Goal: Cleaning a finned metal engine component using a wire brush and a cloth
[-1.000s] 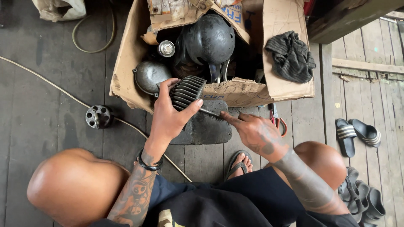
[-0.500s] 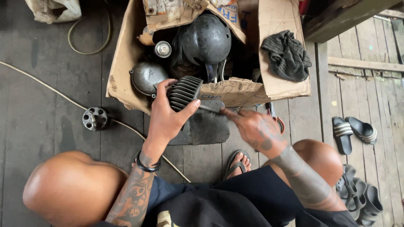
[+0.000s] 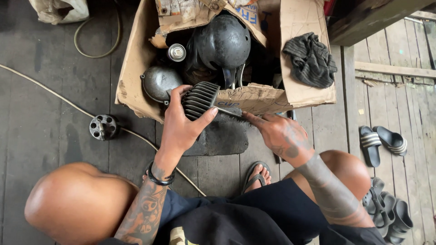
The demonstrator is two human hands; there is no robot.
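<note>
**Finned engine part held over a box of spares**

Nearest are the person's bare knees and dark shorts, one sandalled foot (image 3: 255,176) on the plank floor (image 3: 54,149). Just beyond, the left hand (image 3: 181,129) is clamped around a dark finned metal cylinder part (image 3: 200,100), fingers wrapped over the top and thumb along its side. The right hand (image 3: 281,134) is closed on a thin metal tool (image 3: 234,112) — its tip meets the part's lower edge. The part sits just above the near flap of the cardboard box (image 3: 136,72), over a flat dark pad (image 3: 222,138) on the floor.

It looks like cast metal: stiff, heavy for its size, probably greasy. The fins give good purchase, so gripping across them as now seems sound; the thin fin edges might chip if knocked.

Farther in, the box holds a rounded black housing (image 3: 225,41), a grey domed cover (image 3: 159,81) and a small round cap (image 3: 176,52). A dark rag (image 3: 311,59) lies on the right flap. To the left, a small holed metal disc (image 3: 103,127) rests beside a pale cord (image 3: 50,93); slippers (image 3: 381,143) lie right — worn, weathered boards throughout.
</note>
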